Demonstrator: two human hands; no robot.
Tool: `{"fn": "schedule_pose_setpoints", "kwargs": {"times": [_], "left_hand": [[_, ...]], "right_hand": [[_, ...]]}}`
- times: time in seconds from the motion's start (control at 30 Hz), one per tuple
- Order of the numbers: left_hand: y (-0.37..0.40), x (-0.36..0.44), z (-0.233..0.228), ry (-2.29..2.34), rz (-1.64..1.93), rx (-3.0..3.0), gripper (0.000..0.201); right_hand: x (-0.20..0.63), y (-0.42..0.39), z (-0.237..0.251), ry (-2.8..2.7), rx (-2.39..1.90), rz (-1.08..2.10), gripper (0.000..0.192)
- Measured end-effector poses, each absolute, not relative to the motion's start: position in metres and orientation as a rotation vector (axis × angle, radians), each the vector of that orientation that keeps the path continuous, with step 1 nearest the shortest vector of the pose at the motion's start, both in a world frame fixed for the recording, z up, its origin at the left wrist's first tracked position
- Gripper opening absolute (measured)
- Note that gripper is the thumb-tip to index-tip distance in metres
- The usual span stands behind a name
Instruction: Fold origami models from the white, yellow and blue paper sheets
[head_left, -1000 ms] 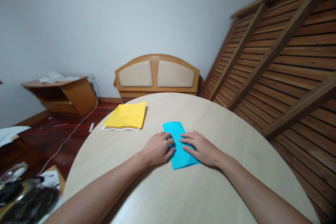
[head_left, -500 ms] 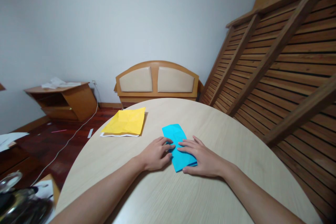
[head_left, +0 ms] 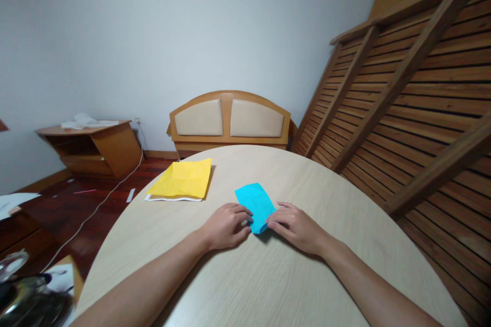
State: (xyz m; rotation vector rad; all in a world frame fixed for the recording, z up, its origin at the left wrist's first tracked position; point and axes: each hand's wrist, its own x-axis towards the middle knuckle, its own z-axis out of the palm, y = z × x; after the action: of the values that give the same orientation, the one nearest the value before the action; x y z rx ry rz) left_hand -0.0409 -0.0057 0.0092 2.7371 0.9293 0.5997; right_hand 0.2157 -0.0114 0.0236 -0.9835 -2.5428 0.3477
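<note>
Blue paper (head_left: 256,204): lies on the round table (head_left: 268,286), between the 2 hands; its near end curls up off the surface, its far end lies flat.
Left hand (head_left: 226,226): palm down on the table, fingers bent; fingertips touch the left edge of the paper's near end. Whether they pinch it cannot be told.
Right hand (head_left: 297,227): palm down, fingers curled; fingertips meet the raised near end from the right side. A firm grip cannot be confirmed.
Paper relative to hands: the sheet extends away from the fingertips, toward the far side of the table.
Yellow paper (head_left: 183,180): flat on a white sheet, well apart, left of the blue paper.
Background: padded wooden bench (head_left: 230,118), slatted wooden frame (head_left: 402,87).
</note>
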Motion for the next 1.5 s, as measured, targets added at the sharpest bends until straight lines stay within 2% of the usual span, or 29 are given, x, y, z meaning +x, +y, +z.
{"fn": "schedule_pose_setpoints", "kwargs": {"times": [0.27,0.4,0.67,0.97,1.3,1.5], "left_hand": [[-0.004,-0.038,0.004,1.078,0.605,2.708,0.021],[-0.004,-0.038,0.002,1.205,0.662,2.624,0.02],[-0.012,-0.031,0.0,1.135,1.066,2.414,0.023],[-0.023,-0.018,0.011,1.059,1.252,1.98,0.027],[-0.023,-0.012,0.007,1.002,1.247,1.604,0.032],[-0.017,-0.014,0.008,1.016,1.279,1.465,0.039]], "right_hand": [[0.22,-0.006,0.021,-2.411,-0.972,0.385,0.058],[0.225,-0.007,0.022,-2.268,-1.003,0.516,0.054],[0.228,-0.003,0.013,-1.872,-0.958,0.888,0.069],[0.213,-0.004,0.005,-1.701,-0.916,1.159,0.042],[0.211,-0.002,0.003,-1.515,-0.836,1.279,0.039],[0.212,-0.003,0.01,-1.483,-0.957,1.247,0.038]]}}
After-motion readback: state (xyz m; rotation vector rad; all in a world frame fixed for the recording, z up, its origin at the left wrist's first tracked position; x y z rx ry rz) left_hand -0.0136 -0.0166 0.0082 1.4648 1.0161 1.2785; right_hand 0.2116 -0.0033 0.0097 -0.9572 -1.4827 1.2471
